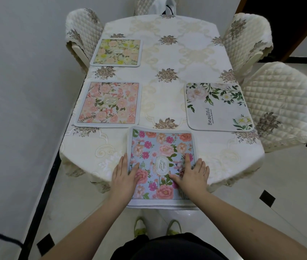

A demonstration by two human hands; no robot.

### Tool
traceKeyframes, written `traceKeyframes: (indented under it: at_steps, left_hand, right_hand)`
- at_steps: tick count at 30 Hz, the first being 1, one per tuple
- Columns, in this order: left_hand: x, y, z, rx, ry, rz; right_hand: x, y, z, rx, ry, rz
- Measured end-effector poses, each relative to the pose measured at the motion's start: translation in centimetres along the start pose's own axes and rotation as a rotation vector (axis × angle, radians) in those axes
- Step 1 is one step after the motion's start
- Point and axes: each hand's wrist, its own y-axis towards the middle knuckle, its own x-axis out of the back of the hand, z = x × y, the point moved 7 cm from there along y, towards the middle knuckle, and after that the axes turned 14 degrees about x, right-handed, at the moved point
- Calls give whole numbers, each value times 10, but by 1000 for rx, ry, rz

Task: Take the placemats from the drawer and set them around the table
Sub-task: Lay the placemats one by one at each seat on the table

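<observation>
A blue floral placemat (pixel 161 147) marked "GARDEN" lies at the near end of the table (pixel 177 53), its near edge hanging past the table's rim. My left hand (pixel 124 172) rests flat on its left edge, and my right hand (pixel 194 173) presses flat on its right side, fingers spread. A pink floral placemat (pixel 109 104) and a yellow floral placemat (pixel 117 52) lie along the left side. On the right side is a white placemat (pixel 218 107) printed "Beautiful".
Quilted cream chairs stand at the right (pixel 280 106), far right (pixel 248 36) and far left (pixel 81 32), with another at the far end. A wall runs close along the table's left side. The floor is tiled, and my feet (pixel 156 227) show below the table edge.
</observation>
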Motion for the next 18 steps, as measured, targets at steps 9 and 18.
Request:
traceKeyframes:
  at_steps: [9,18]
  left_hand:
    - [22,-4,-6,7,-356,-16]
    - [58,14,9,323,-889,117]
  right_hand:
    - [10,-1,6,-4,60,-88]
    - [68,0,-24,20,750,-385]
